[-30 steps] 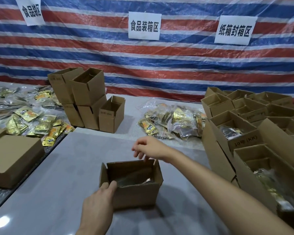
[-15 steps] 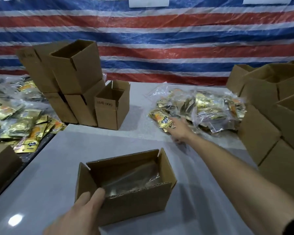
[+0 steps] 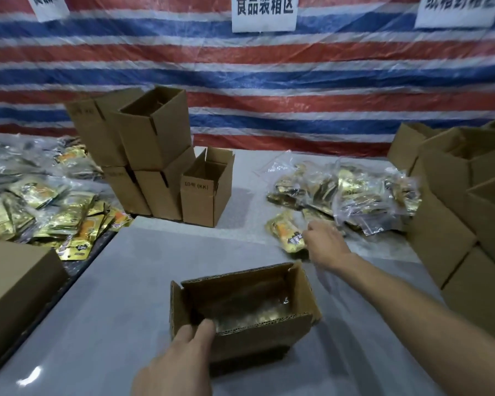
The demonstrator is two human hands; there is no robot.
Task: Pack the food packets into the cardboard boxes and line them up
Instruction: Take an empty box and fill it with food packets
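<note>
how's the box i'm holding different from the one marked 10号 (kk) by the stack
The near box is gripped at its corner by the left hand; the marked box stands untouched beside the stack. The near box holds something shiny; the marked box's floor is hidden. The marked box's front bears print; the near box's shows none. Both are open brown cardboard.

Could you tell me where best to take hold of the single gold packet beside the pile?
Pinch the packet by its right edge, coming from the right and above. It lies flat on the table, so that thin free edge, nearest the right hand, likely offers the easiest grip.
</note>
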